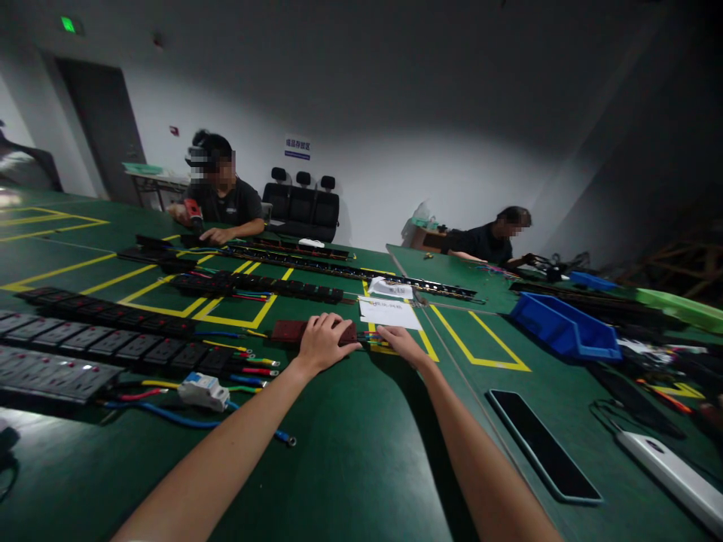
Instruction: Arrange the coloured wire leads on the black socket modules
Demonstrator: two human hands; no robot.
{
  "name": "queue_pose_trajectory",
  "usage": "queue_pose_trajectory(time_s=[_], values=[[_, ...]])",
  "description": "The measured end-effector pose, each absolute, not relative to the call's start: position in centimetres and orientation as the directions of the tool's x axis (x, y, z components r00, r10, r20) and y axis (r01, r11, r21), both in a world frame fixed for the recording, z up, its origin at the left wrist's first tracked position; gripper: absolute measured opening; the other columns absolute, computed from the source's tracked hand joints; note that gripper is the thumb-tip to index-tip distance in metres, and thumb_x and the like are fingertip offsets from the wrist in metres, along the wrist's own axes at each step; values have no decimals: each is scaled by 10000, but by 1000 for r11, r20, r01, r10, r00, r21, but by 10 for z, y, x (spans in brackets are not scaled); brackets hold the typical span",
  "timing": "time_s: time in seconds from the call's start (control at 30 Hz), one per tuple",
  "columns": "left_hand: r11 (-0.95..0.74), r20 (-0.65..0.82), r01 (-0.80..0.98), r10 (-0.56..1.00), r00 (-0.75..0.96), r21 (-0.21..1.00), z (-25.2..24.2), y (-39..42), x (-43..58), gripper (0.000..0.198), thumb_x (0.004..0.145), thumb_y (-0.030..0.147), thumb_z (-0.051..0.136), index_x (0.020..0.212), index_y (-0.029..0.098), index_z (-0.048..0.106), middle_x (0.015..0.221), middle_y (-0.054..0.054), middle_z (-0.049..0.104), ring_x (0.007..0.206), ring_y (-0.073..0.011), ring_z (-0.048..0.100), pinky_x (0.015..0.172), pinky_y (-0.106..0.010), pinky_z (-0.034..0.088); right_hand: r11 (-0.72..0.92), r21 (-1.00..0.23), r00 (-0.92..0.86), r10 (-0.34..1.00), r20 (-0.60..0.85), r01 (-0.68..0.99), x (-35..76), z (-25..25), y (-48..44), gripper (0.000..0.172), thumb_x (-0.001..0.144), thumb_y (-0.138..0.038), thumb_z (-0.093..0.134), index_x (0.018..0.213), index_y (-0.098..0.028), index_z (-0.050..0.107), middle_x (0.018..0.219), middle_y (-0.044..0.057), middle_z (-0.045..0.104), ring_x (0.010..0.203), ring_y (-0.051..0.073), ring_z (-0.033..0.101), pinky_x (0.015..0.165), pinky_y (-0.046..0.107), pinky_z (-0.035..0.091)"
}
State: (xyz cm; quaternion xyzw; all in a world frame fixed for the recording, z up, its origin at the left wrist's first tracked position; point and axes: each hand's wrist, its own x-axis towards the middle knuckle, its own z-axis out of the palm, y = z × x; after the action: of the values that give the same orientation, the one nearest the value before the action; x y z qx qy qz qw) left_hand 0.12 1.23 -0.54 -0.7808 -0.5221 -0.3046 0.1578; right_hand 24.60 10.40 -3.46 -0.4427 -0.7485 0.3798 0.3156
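Midway along the smooth green surface [350, 459]: a low, oblong, dark red block [287, 330] lies flat in front of the person, its left end bare and its middle under a palm.
Left hand [324, 339]: palm down across the block, fingers bent over the far side, thumb spread out to the right; from where I stand I cannot tell whether it grips or merely presses.
Right hand [400, 342]: beyond the block's right end, thumb and fingers drawn together, seemingly pinching the thin coloured wires [370, 336] there; the fingertips are too small to read exactly.
Block's feel: probably stiff and light enough for one hand, perhaps slippery if its face is as smooth as it looks; best taken by its long edges.
Wires' feel: soft, bendy and likely easy to strain, so a hold close to the block seems kindest.
Just beyond the hands: a flat white paper sheet [389, 312] with dark writing.
To the left: long black-and-grey socket strips [59, 369] in rows.
To the right: a dark-screened phone with a pale rim [542, 444] and an open blue plastic bin [565, 327].
Across the surface: a co-worker in a dark shirt [237, 203] with a red power drill [193, 213].
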Motion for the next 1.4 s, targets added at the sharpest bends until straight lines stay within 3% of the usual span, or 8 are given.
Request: queue_pose_trajectory(time_s=[0.2,0.53,0.67,0.93,1.13,1.4], values=[[-418,630,906,722,285,69,-7,14,1,590,855,692,591,1218,233,666,1114,-86,646,1046,-268,564,905,-424,392,331,-843,-402,903,151,425,249,-32,100,659,770,-811,509,645,-170,605,561,-18,458,568,121,358,543,252,249],[-421,611,903,738,288,83,-6,13,1,580,861,680,594,1234,240,659,1129,-89,644,1063,-272,563,913,-424,391,372,-841,-411,889,202,393,247,-34,99,607,780,-758,544,716,-167,671,623,2,546,598,142,429,569,264,301],[-411,607,906,747,272,100,-5,12,2,558,861,660,609,1234,248,658,1123,-90,635,1055,-271,561,916,-424,392,311,-866,-360,918,166,392,244,-34,98,652,771,-808,522,653,-175,622,611,3,538,597,142,433,563,259,295],[-381,634,918,738,231,109,-2,9,5,554,880,640,595,1257,236,636,1149,-98,627,1081,-279,549,950,-438,379,162,-944,-161,980,118,289,246,-34,99,707,746,-851,531,779,-163,690,676,33,606,629,166,488,574,277,337],[-352,660,930,725,197,109,-3,10,4,577,880,630,603,1288,223,613,1186,-115,623,1103,-291,540,955,-456,378,183,-968,-170,973,154,171,252,-33,102,604,733,-796,612,661,-196,607,625,19,551,572,143,434,545,279,307],[-356,666,927,722,189,122,-3,10,4,561,877,625,607,1288,243,619,1180,-109,620,1100,-293,542,954,-460,380,188,-972,-216,964,155,139,256,-32,103,474,716,-661,682,676,-195,607,671,18,558,603,132,428,549,256,317]])
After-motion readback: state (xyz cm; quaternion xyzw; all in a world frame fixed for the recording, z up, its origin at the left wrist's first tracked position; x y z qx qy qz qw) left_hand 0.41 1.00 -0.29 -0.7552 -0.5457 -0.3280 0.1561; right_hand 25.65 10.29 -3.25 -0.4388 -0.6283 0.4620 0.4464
